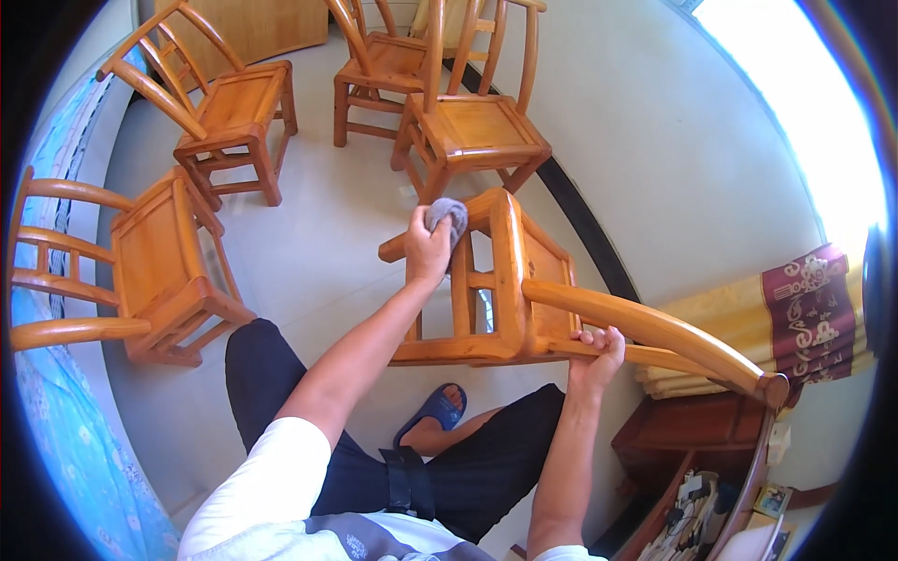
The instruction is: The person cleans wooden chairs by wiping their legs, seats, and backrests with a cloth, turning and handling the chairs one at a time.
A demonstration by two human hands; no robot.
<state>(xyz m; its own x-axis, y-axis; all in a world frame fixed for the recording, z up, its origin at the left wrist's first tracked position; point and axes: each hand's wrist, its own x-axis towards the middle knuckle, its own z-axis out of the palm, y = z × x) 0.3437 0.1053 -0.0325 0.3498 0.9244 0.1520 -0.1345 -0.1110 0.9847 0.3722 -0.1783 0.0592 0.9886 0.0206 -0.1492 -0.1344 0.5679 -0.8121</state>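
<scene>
A wooden chair (510, 271) is tipped on its side in front of me, its legs toward the left and its backrest reaching to the right. My left hand (427, 245) is closed on a grey cloth (447, 220), up against the chair's upper leg. My right hand (596, 353) grips the chair by a backrest bar near the seat, fingers curled round it. Part of that bar is hidden behind the fingers.
Several more wooden chairs stand upright: one at left (168, 252), one at far left (238, 103), others toward the back (477, 126). A dark red wooden cabinet (687, 425) with an open, cluttered drawer is at right, below a yellow and maroon curtain (804, 309). Blue patterned fabric (70, 421) hangs along the left edge.
</scene>
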